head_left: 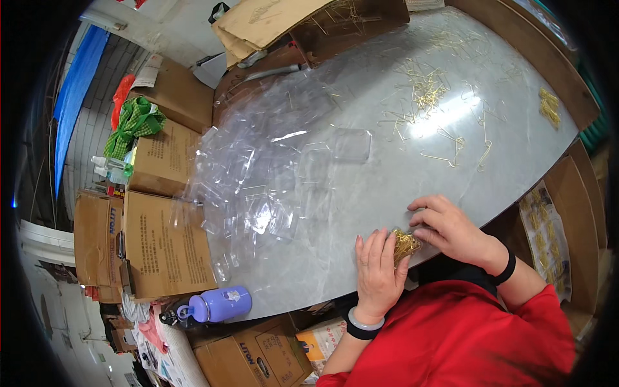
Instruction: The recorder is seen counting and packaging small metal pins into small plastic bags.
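A small bundle of gold wire hooks point(405, 245) stands at the table's near edge, between my two hands. My left hand point(379, 277) is closed around its left side, fingers upright and thumb in front. On the other side, my right hand point(451, 229) has its fingers bent and apart; its lowest fingertips reach the bundle's edge, and the upper ones hold nothing. Beyond the hands, loose gold wire hooks point(427, 90) lie scattered on the grey table point(387, 187). A tighter bunch of hooks point(549, 108) rests near the far right edge.
Clear plastic boxes point(258, 168) are heaped across the table's left half, one clear box point(353, 145) at the heap's right. A purple bottle point(219, 304) lies at the near left edge. Cardboard boxes point(166, 245) border the left; an open carton point(284, 26) stands at the back.
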Demonstrator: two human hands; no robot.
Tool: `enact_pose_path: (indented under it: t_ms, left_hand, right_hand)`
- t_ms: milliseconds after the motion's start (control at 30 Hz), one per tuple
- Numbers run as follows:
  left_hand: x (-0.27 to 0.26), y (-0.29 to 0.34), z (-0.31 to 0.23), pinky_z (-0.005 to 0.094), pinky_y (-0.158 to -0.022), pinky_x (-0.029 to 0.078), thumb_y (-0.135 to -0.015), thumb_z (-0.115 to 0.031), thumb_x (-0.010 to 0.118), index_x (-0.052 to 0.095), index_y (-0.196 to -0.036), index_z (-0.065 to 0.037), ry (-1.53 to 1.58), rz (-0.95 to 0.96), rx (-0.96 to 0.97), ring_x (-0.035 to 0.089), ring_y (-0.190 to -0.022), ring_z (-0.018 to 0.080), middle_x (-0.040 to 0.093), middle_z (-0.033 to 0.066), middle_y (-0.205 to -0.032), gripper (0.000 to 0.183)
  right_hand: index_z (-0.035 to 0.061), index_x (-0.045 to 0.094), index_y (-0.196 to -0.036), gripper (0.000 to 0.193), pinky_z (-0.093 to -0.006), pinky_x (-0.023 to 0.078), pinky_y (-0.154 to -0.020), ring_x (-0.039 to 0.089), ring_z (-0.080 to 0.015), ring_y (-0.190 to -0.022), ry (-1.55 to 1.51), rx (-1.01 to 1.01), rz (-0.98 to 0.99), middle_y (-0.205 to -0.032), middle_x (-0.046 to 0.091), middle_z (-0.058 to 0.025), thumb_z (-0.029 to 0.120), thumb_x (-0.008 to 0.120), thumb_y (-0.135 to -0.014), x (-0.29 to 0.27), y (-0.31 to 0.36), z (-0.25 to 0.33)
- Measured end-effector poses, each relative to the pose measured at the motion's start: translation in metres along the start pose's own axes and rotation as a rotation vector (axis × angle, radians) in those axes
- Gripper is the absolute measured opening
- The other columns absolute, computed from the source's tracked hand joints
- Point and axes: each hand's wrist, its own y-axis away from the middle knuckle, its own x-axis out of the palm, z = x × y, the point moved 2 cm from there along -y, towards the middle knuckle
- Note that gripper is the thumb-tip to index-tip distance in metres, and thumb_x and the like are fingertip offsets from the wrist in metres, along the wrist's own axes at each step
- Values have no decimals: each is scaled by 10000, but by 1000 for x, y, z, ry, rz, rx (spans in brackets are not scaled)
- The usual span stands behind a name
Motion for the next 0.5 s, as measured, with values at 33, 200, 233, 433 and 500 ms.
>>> enact_pose_path:
  t_ms: [33, 200, 233, 433, 500]
  left_hand:
    - [0, 0, 0, 573, -1187, 257, -970, -232, 642, 514, -1377, 22, 7, -13, 0, 487, -1312, 377, 501, 203, -1413, 497]
    - [2, 0, 2, 578, -1184, 269, -956, -235, 673, 513, -1377, 26, 34, -42, 14, 506, -1296, 379, 509, 204, -1407, 521]
    - [2, 1, 3, 579, -1183, 275, -950, -229, 686, 513, -1377, 26, 47, -46, 16, 512, -1292, 378, 511, 204, -1406, 527]
    - [0, 3, 4, 583, -1173, 304, -931, -209, 714, 530, -1355, 27, 80, -99, 9, 531, -1283, 375, 528, 208, -1389, 519]
    - [2, 3, 5, 582, -1166, 319, -931, -210, 715, 542, -1340, 27, 85, -108, 15, 533, -1281, 377, 531, 212, -1384, 503]
  right_hand:
    - [21, 613, -927, 112, -418, 481, -938, 565, -338, -1097, 31, -44, 16, -1200, 607, -125, 85, 697, -889, 0, 0, 1]
    - [24, 612, -908, 121, -422, 483, -937, 568, -343, -1092, 103, -71, 31, -1206, 606, -135, 74, 711, -860, 0, -3, 2]
    - [26, 612, -899, 120, -421, 484, -933, 570, -341, -1084, 151, -86, 19, -1204, 606, -135, 68, 714, -850, -3, -3, 4]
    - [32, 622, -901, 118, -423, 487, -915, 579, -319, -1050, 202, -79, -64, -1189, 610, -129, 57, 713, -831, 4, 3, 18]
    - [33, 630, -912, 111, -424, 489, -900, 583, -320, -1036, 158, -44, -109, -1179, 614, -129, 56, 709, -837, 18, 9, 15]
